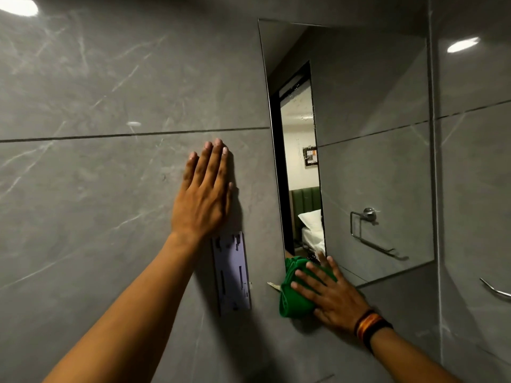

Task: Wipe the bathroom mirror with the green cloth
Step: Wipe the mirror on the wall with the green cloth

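Observation:
The frameless rectangular mirror (373, 128) hangs on the grey tiled wall at the upper right. It reflects a doorway, a bed and a towel ring. My right hand (329, 294) presses the bunched green cloth (294, 291) flat against the mirror's lower left corner, partly over the wall below it. The fingers are spread on top of the cloth. My left hand (204, 189) lies flat on the wall tile left of the mirror, fingers together, holding nothing. Dark and orange bands circle my right wrist.
A pale purple plastic wall bracket (232, 275) is stuck to the tile between my two arms. A chrome rail (495, 290) juts from the right wall near the frame edge. A small white scrap sits by the cloth's left side.

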Demonstrator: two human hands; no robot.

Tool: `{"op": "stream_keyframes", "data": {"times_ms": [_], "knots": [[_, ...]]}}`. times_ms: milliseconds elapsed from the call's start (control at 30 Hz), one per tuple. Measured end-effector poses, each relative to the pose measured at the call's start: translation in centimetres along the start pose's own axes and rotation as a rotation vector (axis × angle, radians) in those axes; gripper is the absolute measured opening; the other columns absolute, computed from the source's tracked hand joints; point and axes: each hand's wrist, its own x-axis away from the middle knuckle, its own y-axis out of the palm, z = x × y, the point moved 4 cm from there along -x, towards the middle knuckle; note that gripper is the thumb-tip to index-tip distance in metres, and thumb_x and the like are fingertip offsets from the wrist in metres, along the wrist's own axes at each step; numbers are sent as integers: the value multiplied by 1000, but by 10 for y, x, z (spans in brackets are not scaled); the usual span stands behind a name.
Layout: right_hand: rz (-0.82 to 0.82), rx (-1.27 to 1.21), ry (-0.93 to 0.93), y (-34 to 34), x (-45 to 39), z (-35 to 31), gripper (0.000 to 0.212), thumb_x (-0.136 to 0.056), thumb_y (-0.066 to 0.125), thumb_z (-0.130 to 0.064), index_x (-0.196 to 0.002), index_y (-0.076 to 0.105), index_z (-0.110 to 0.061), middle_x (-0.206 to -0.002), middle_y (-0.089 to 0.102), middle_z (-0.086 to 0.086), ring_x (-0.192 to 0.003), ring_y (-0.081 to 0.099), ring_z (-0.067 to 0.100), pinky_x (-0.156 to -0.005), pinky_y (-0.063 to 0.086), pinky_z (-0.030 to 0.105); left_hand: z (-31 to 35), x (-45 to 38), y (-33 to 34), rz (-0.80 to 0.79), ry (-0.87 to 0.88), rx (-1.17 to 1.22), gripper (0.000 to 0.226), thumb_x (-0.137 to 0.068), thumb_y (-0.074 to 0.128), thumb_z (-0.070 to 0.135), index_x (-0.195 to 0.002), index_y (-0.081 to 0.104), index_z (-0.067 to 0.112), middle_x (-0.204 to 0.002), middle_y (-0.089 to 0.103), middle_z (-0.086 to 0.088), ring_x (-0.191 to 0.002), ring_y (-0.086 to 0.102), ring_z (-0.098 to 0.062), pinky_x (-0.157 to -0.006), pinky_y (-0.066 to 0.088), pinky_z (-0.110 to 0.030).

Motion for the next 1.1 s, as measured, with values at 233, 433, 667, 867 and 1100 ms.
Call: {"op": "stream_keyframes", "data": {"times_ms": [233,433,667,867,1100], "knots": [[167,-52,70,-56,-87,89,78,-94,36,-57,-159,6,-25,-167,3,6,-152,10,34,-121,-6,59,1,0,0,7,-3,3,67,-111,25,36,-166,9,1,-175,3,-17,-163,1,-30,-132,2,-46],[248,-95,193,-115,-178,165,67,-100,22,-53,-158,16,-19,-166,14,8,-153,8,32,-121,0,62,2,0,0,40,8,-7,66,-110,26,36,-165,13,1,-175,7,-19,-162,6,-31,-132,6,-47],[371,-230,517,-174,-278,252,63,-103,19,-48,-159,6,-22,-168,5,0,-154,-1,24,-121,-5,60,1,0,1,45,8,-32,66,-109,26,35,-165,16,0,-174,9,-19,-162,7,-32,-132,5,-47],[426,-250,707,-198,-319,279,65,-104,17,-48,-159,7,-15,-168,4,5,-154,-2,26,-121,-4,60,1,0,0,50,11,-18,66,-109,28,35,-164,20,0,-174,13,-19,-162,11,-32,-132,7,-48],[722,-439,493,-191,-316,272,52,-102,38,-20,-154,31,-11,-161,32,10,-149,27,25,-123,19,50,-1,0,3,60,23,-9,67,-107,28,35,-163,22,0,-173,14,-21,-162,12,-34,-131,12,-51]]}}
